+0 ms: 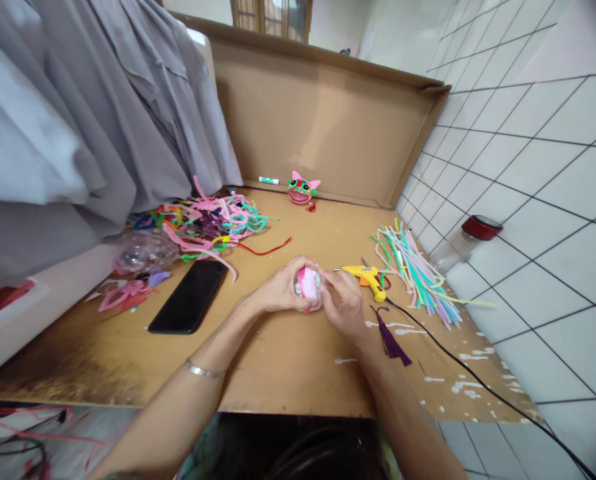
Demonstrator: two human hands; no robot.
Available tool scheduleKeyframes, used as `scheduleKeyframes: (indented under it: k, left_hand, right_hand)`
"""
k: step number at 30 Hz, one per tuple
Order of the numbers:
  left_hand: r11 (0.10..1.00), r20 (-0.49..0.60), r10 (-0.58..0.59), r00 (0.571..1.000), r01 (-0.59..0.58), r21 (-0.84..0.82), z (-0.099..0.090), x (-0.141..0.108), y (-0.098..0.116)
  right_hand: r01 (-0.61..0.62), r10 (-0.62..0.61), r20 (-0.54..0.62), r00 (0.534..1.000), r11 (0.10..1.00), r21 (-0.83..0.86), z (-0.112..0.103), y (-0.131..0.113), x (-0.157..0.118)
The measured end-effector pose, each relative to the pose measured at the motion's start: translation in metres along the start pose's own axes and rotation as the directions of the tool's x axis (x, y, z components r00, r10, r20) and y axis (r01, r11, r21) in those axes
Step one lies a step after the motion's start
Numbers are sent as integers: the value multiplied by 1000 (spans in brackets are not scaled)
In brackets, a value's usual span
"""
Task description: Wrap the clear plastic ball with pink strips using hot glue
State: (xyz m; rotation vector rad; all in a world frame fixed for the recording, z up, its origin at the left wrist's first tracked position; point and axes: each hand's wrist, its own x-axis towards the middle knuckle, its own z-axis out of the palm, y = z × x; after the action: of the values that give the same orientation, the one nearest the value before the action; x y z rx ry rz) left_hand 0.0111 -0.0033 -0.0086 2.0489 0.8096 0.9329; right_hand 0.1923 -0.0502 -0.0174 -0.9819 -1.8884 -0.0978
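A small round pipe-cleaner piece [309, 285], pink and lilac in the middle with a pale greenish edge, sits between my two hands above the table. My left hand [283, 288] is wrapped round its left side, thumb below and fingers over the top. From the right, my right hand [342, 300] pinches at its edge with thumb and index finger; whether something tiny is between those fingertips I cannot make out. A yellow glue gun [367, 275] lies just beyond my right hand, its black cord running to the lower right. Close by rests a purple tassel [392, 341].
Pipe cleaners lie in a bundle [421, 273] at right and a tangled heap [218, 223] at left. A black phone [188, 298], a glass jar [465, 241] with a red lid, a glue stick [269, 180] and a finished animal head [302, 189] stand around. Cardboard [323, 127] closes the back.
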Motion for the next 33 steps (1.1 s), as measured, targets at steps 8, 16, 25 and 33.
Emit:
scheduleKeyframes:
  k: [8,16,25,33]
  left_hand:
    - [987,49,-90,995,96,-126,-5,0,6]
    - [985,137,-115,984,131,-112,-3,-1,8]
    - [992,148,-112,983,119,-34,-6,-1,19]
    - [994,161,-112,981,112,7,-8,-3,28]
  right_hand:
    - [-88,91,-57,994,995,47,7,14,-5]
    - [-211,221,-132,966,974,88,7,23,-11]
    - [-52,62,-144,988,996,76,2,-2,-6]
    - [-18,20,-55,998,999,39,0,-12,-4]
